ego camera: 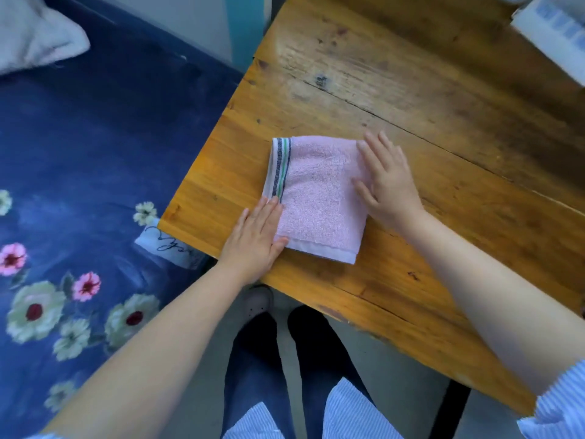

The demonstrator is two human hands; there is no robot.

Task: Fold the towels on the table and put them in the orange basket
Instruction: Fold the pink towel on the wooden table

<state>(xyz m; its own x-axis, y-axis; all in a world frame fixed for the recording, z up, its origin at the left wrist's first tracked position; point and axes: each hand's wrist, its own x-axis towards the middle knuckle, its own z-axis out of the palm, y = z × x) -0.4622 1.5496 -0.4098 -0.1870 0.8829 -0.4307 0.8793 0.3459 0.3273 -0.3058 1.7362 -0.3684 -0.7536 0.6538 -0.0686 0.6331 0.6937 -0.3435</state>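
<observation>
A dark blue bedspread (95, 160) printed with flowers fills the left of the frame, with a pale cloth (34, 33) bunched in the upper left corner. Toward the centre, the left hand (256, 237) lies flat, fingers straight and together, its fingertips resting on the lower left corner of the pink towel (316, 198). The towel sits folded into a rough square near the left edge of the wooden table (427, 106), its striped border along its left side. The right hand (384, 180) presses flat on the towel's right edge, fingers straight and slightly spread. A white object (557, 33) is cut off at the upper right.
</observation>
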